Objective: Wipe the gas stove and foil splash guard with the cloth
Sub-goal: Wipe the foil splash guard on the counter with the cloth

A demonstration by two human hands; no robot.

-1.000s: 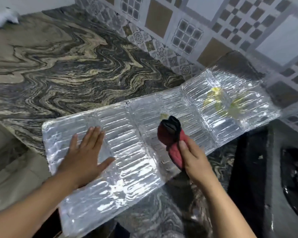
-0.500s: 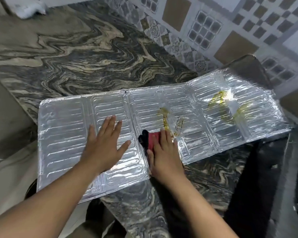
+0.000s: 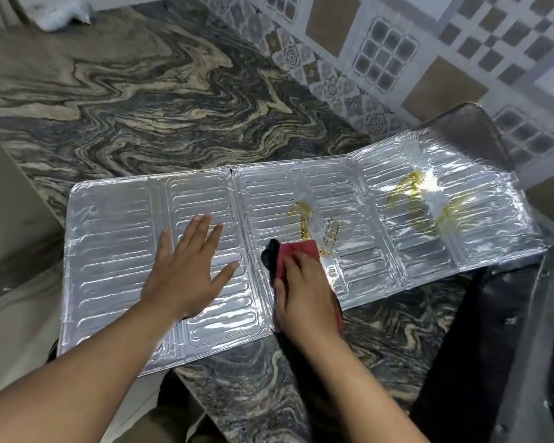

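A foil splash guard (image 3: 115,251) lies unfolded and flat on a marbled stone surface (image 3: 141,100), its near left corner overhanging the edge, as a person cleans it. At left, the left hand (image 3: 186,273) rests palm-down with fingers spread and straight on the guard's second panel, holding nothing and apparently pinning the sheet in place. Just to its right, the right hand (image 3: 304,292) presses a red-and-black cloth (image 3: 296,251) onto the middle panel, fingers laid over it, directly below a yellow grease smear (image 3: 303,219). Farther right, larger yellow stains (image 3: 410,190) mark the end panels, which rise slightly near the tiled wall (image 3: 397,43). The dark gas stove (image 3: 509,346) sits at far right, seemingly not yet wiped. The guard-wiping step looks to be under way; the next stroke likely calls for pushing the cloth up through the smear while the left hand steadies the thin foil.
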